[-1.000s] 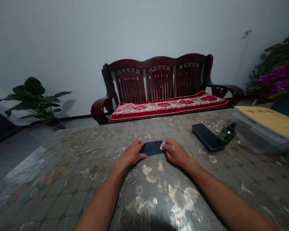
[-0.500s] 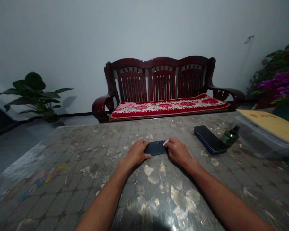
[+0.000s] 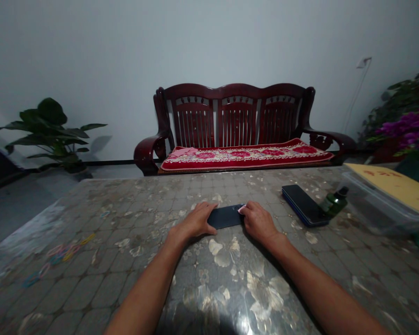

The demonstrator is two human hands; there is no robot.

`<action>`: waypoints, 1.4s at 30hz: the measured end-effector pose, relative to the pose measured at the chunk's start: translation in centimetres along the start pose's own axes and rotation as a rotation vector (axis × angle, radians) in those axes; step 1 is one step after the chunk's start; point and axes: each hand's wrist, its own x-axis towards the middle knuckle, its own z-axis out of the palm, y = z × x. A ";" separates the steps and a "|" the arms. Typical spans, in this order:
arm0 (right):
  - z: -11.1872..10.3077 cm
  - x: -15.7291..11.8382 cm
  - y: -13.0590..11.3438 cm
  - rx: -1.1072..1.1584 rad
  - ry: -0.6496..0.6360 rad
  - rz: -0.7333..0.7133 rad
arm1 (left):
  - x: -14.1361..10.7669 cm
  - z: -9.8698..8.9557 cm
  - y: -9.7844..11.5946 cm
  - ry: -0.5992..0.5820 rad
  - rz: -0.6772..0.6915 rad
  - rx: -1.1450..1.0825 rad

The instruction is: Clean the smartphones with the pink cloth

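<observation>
A dark blue smartphone (image 3: 225,217) lies on the table, its back with the camera lenses facing up. My left hand (image 3: 197,220) grips its left end between thumb and fingers. Pinched in my right hand (image 3: 258,220) is a small pale pink cloth (image 3: 242,209), pressed on the phone's right end beside the lenses and partly covering them. My right fingers curl down, so most of the cloth is hidden. Farther right lie a black phone-like slab on a blue case (image 3: 305,204) and a small dark green bottle (image 3: 335,203).
A clear plastic box (image 3: 370,211) with a yellow board (image 3: 394,186) on top stands at the right. Several coloured rubber bands (image 3: 68,252) lie on the left of the patterned table (image 3: 125,288). Beyond the table is a wooden bench (image 3: 235,116); a potted plant (image 3: 56,135) stands left.
The right hand with the pink cloth shifts slightly over the camera end, covering more of the lenses. The left hand keeps its hold on the smartphone. The view tilts slightly.
</observation>
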 end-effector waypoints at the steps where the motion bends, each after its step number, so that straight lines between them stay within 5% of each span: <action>1: -0.1 0.0 -0.1 -0.005 -0.014 0.007 | 0.0 -0.1 -0.4 0.000 -0.004 -0.020; 9: -0.2 0.0 -1.4 0.056 -0.116 -0.079 | 0.1 -0.2 -1.1 0.027 0.007 -0.128; 16: -0.7 0.1 -0.9 0.025 -0.113 0.055 | -0.1 -0.5 -1.4 0.008 0.022 -0.162; 25: 0.3 -0.4 -3.0 0.127 -0.098 -0.203 | 0.2 0.0 -1.6 0.010 0.007 -0.134; 34: -1.0 -0.4 -1.2 0.004 -0.113 0.056 | -0.1 -0.7 -0.9 0.001 -0.019 -0.128; 42: 0.8 -0.8 -3.5 0.132 -0.076 -0.275 | 0.3 -0.2 -1.4 0.015 0.004 -0.114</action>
